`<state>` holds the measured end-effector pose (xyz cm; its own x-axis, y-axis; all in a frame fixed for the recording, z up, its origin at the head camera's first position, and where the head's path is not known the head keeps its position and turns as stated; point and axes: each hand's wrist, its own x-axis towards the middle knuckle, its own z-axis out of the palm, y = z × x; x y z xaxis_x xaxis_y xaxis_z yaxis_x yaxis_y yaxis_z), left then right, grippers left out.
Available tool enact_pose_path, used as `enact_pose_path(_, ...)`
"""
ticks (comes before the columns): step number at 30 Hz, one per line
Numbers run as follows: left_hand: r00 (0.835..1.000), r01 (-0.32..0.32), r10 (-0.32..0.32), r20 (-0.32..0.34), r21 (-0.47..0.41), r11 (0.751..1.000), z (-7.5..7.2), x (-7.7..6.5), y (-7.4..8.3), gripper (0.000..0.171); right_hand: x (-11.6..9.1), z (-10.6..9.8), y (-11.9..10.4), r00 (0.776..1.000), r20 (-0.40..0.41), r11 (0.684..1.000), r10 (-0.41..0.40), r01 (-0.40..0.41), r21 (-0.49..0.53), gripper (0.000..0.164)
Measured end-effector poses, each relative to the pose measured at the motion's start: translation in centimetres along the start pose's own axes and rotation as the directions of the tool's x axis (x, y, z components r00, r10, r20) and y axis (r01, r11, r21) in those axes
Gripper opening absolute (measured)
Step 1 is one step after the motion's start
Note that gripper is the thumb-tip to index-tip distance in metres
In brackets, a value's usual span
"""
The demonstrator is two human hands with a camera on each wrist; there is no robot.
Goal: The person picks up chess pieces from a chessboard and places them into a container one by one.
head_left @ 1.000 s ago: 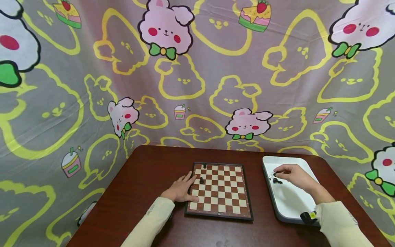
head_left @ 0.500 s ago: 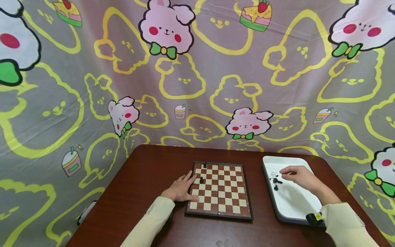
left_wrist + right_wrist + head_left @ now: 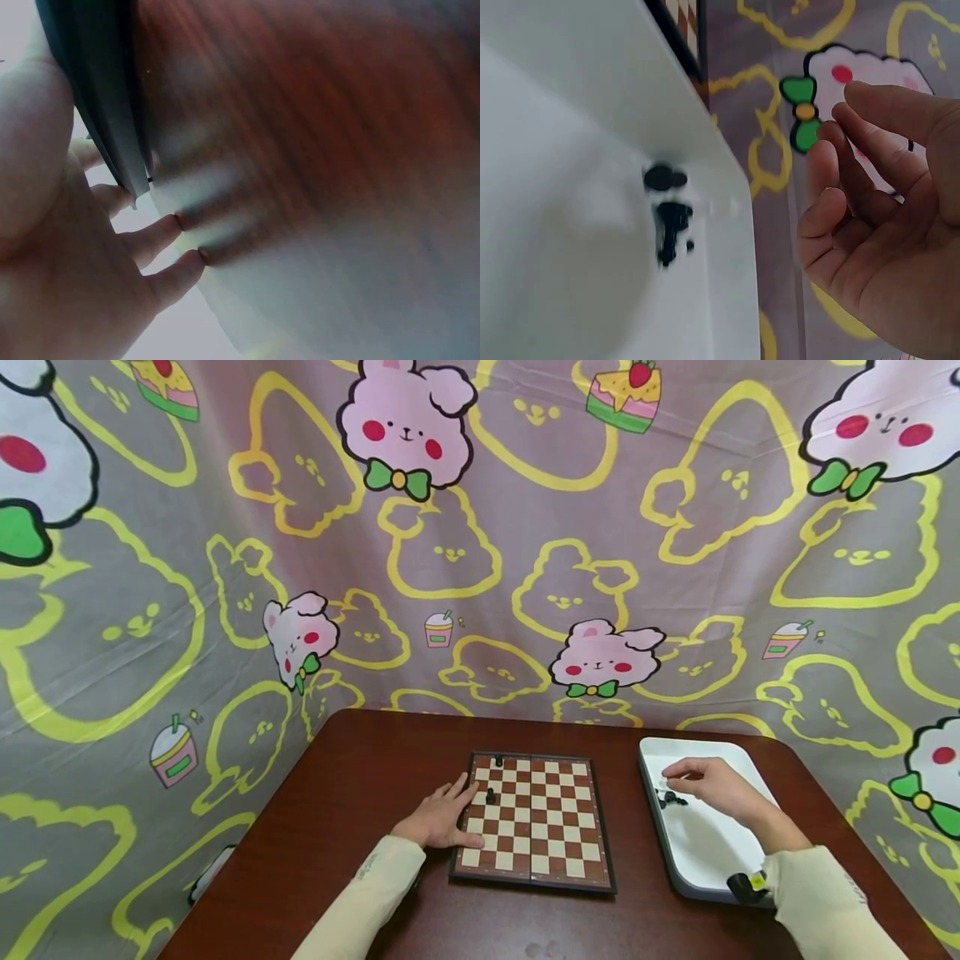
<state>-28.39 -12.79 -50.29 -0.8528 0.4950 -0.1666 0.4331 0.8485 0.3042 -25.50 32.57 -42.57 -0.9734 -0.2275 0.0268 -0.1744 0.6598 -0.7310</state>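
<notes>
Tray wall (image 3: 727, 255) parts likely chessmen (image 3: 672, 221) from chessboard (image 3: 567, 820).

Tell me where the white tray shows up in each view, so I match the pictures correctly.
Head: white tray at lower right, partly behind the right hand.
Left wrist: not in it.
Right wrist: fills most of the left half, with black pieces in it.
Shared landmark: chessboard, showing only its dark edge in left wrist.

On the table (image 3: 360, 793) lies the chessboard (image 3: 555, 824), with two pieces (image 3: 491, 796) on its left half. At its right is the tray (image 3: 701, 856), other pieces (image 3: 672, 799) inside by the left wall. The left hand (image 3: 437, 821) rests on the board's left edge; the right hand (image 3: 716, 787) is over the tray.
</notes>
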Motion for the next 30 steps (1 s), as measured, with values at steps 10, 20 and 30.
enact_pose_path(10,1.0,0.002,-0.002,0.004,0.003,1.0,0.0,0.0,0.0,0.1,2.4,4.2,-3.0,0.999,0.046,1.0,-0.017,0.017,-0.009,0.024)
enact_pose_path(20,1.0,-0.001,0.001,0.0,-0.005,1.0,-0.1,-0.1,0.1,0.099,4.8,9.6,-6.3,0.988,0.108,0.994,-0.108,0.104,0.047,0.016)
enact_pose_path(30,1.0,-0.003,0.003,0.008,0.011,1.0,-0.1,0.0,-0.1,0.1,6.5,14.0,-9.1,0.969,0.172,0.984,-0.18,0.173,0.051,0.016)
